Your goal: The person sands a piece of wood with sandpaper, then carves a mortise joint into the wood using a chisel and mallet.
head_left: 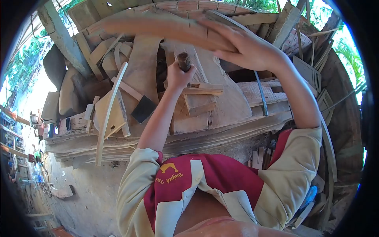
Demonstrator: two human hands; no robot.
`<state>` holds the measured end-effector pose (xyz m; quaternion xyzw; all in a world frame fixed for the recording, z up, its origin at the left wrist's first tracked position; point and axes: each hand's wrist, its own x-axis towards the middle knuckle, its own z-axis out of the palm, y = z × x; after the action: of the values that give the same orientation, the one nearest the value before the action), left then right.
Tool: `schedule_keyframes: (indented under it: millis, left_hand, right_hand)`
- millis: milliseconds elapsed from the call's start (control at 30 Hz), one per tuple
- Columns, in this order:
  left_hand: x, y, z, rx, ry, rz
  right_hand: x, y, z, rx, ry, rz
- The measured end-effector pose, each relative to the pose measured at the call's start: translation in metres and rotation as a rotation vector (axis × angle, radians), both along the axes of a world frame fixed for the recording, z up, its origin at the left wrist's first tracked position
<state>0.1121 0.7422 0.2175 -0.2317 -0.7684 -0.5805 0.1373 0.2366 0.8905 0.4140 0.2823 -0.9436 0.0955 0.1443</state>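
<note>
My left hand point(179, 76) is closed around the upright wooden handle of a chisel point(183, 60); its dark, worn butt end shows above my fist, and the blade is hidden. Below the fist a narrow wood strip point(207, 90) lies across a wooden block point(200, 104) on the bench. My right hand point(248, 49) is raised to the upper right. It grips one end of a long, thick piece of wood point(169, 31), blurred by motion, which stretches left above and beyond my left hand without touching the chisel handle.
The rough bench of stacked slabs point(233, 126) spans the view. On its left lie a black-headed mallet point(144, 108), a pale board point(108, 112) and a thin curved strip point(110, 114). A blue-grey rod point(261, 93) lies at right. Posts point(65, 37) and timber crowd the back.
</note>
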Motion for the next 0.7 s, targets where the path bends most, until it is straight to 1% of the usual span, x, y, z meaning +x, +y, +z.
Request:
schedule_keyframes:
  millis: [33, 67, 133, 167, 200, 233, 267, 300, 333, 400, 433, 500, 533, 567, 600, 633, 700]
  left_hand:
    - [0.001, 0.002, -0.001, 0.002, 0.011, 0.012]
    - [0.001, 0.004, -0.002, 0.007, 0.006, 0.009]
    - [0.004, 0.005, -0.002, 0.038, 0.075, -0.017]
    - [0.005, 0.005, -0.002, 0.035, 0.077, -0.015]
    - [0.005, 0.007, -0.002, -0.004, 0.119, 0.033]
    - [0.004, 0.009, 0.0, -0.038, 0.163, 0.08]
    - [0.003, 0.009, 0.0, -0.036, 0.172, 0.079]
    - [0.005, 0.008, 0.001, -0.045, 0.111, 0.067]
    - [0.005, 0.008, 0.002, -0.053, 0.049, 0.053]
    - [0.007, 0.009, 0.003, -0.042, 0.058, 0.047]
    - [0.009, 0.009, 0.002, -0.034, 0.065, 0.048]
    - [0.008, 0.009, -0.002, -0.017, 0.089, 0.052]
    - [0.007, 0.008, -0.004, -0.006, 0.12, 0.051]
    - [0.005, 0.007, -0.004, -0.002, 0.125, 0.053]
    - [0.005, 0.005, -0.003, 0.003, 0.069, 0.019]
    - [0.005, 0.004, -0.003, 0.006, 0.009, -0.016]
    - [0.004, 0.003, -0.003, 0.001, -0.027, -0.02]
  right_hand:
    - [0.0, -0.003, -0.003, -0.055, 0.004, -0.033]
    - [-0.001, -0.006, -0.008, -0.05, -0.001, -0.035]
    - [-0.002, -0.008, -0.026, 0.194, -0.507, -0.292]
    - [-0.01, 0.002, -0.029, 0.228, -0.518, -0.283]
    - [-0.004, -0.001, -0.019, 0.223, -0.511, -0.283]
    - [0.006, -0.005, 0.002, 0.254, -0.43, -0.273]
    - [0.012, -0.006, 0.014, 0.287, -0.35, -0.264]
    - [0.011, -0.003, 0.013, 0.139, -0.273, -0.168]
    - [0.008, 0.0, 0.01, 0.142, -0.268, -0.174]
    - [0.002, 0.006, -0.007, -0.113, -0.013, -0.096]
    - [0.0, 0.006, -0.018, -0.11, -0.02, -0.096]
    - [-0.004, 0.001, -0.033, 0.114, -0.605, -0.335]
    - [-0.001, 0.002, -0.03, 0.109, -0.605, -0.335]
    - [0.003, 0.004, -0.02, 0.153, -0.521, -0.294]
    - [0.004, 0.006, -0.013, 0.2, -0.436, -0.252]
    - [0.005, 0.007, -0.013, 0.204, -0.434, -0.25]
    - [0.007, 0.006, -0.018, -0.216, -0.098, 0.009]
